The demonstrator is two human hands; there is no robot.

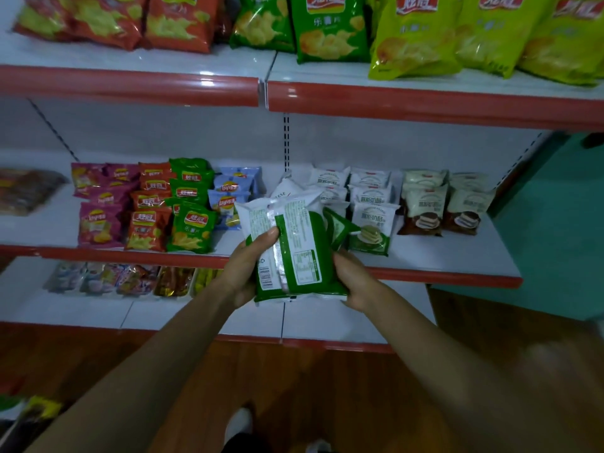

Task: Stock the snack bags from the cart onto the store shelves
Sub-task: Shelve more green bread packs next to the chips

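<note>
A green and white snack bag [294, 250] is held back side up in front of the middle shelf [457, 256]. My left hand [245, 269] grips its left edge with the thumb on top. My right hand [353, 279] holds its lower right corner. A second green bag [340, 228] sticks out behind the first one on the right. Matching green and white bags [371, 228] stand on the middle shelf just beyond my hands. Whether the second bag is in my hands or on the shelf is unclear.
Small chip bags in pink [99, 223], red [147, 228], green [192, 228] and blue [230, 191] fill the middle shelf's left part; brown cake bags [425, 210] sit right. Large chip bags [330, 27] line the top shelf. Candy packs [130, 279] lie on the lower shelf. A cart corner [29, 416] shows bottom left.
</note>
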